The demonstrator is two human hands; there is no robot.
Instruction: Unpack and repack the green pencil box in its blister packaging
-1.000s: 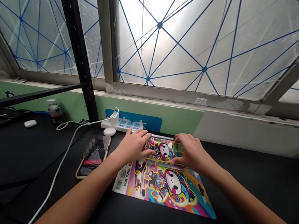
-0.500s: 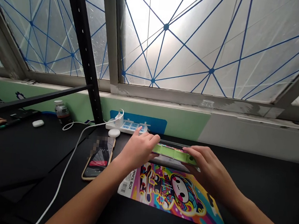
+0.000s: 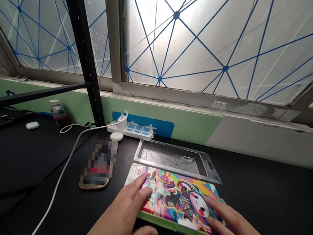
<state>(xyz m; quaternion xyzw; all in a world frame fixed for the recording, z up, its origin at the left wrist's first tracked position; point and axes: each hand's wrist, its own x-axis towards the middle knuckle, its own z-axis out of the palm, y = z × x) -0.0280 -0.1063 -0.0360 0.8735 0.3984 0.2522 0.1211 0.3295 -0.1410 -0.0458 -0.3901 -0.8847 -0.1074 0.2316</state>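
Pencil box (image 3: 171,203) is over the worktop (image 3: 265,193), long axis nearly nine-to-three o'clock; left hand (image 3: 122,209), fingers spread on top, thumb apart, has it toward two; right hand (image 3: 236,227) touches its top from four, clamping unclear; neither is nearer.

strip (image 3: 141,130): white with blue sockets, on the black table (image 3: 265,193) close to the wall
plug (image 3: 122,122): white, in the strip's left end
cable (image 3: 63,171): white, from the plug leftward, then down to the near side
white oval (image 3: 117,136): just in front of the strip's left end
phone (image 3: 81,183): tan-rimmed, in front and left of the strip, screen pixelated
post (image 3: 81,48): black, slanted, holed, just left of the strip
bottle (image 3: 59,112): white-capped, farther left of the strip
white case (image 3: 32,125): farthest left of the strip
panel (image 3: 164,128): blue, behind the strip
wall (image 3: 195,125): green behind the strip
window (image 3: 201,48): blue-lined, above the strip
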